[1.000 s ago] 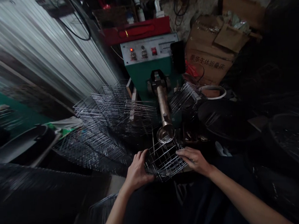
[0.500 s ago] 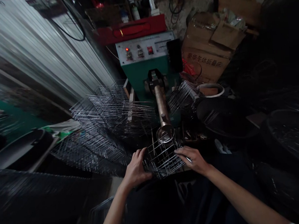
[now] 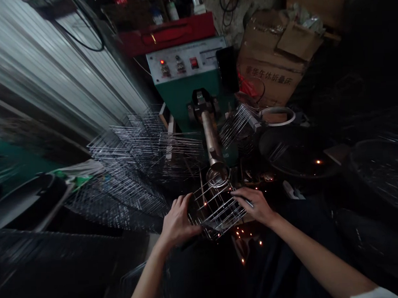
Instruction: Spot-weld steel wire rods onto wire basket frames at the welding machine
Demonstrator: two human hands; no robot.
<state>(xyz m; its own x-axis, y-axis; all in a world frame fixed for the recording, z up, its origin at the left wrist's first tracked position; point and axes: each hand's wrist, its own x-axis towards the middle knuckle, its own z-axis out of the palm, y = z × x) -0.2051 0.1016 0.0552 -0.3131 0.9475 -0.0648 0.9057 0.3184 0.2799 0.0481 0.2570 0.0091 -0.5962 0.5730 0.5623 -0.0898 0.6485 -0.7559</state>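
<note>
A wire grid basket [image 3: 221, 214] sits between my hands, its far edge at the round metal head [image 3: 217, 176] of a green machine [image 3: 173, 97]. My left hand [image 3: 178, 221] grips the near left side of the basket, thumb toward me. On the right, my right hand [image 3: 256, 204] pinches a thin metal piece at the basket's right edge; what it is cannot be made out. Orange sparks [image 3: 241, 233] fly below and to the right of the basket. The machine's arm [image 3: 209, 131] reaches down toward me, and a red light glows on its panel.
Stacked wire grids [image 3: 127, 165] stand on the left. Bent wires [image 3: 239, 125] lie right of the machine arm, near a dark round pan [image 3: 298, 155] and a white-rimmed bowl [image 3: 291, 114]. A cardboard box [image 3: 271, 62] leans behind. A dark tub [image 3: 385, 176] is at far right.
Orange sparks have appeared around the basket and over the dark pan. The whole view has shifted slightly; both hands keep nearly the same hold on the basket's sides.
</note>
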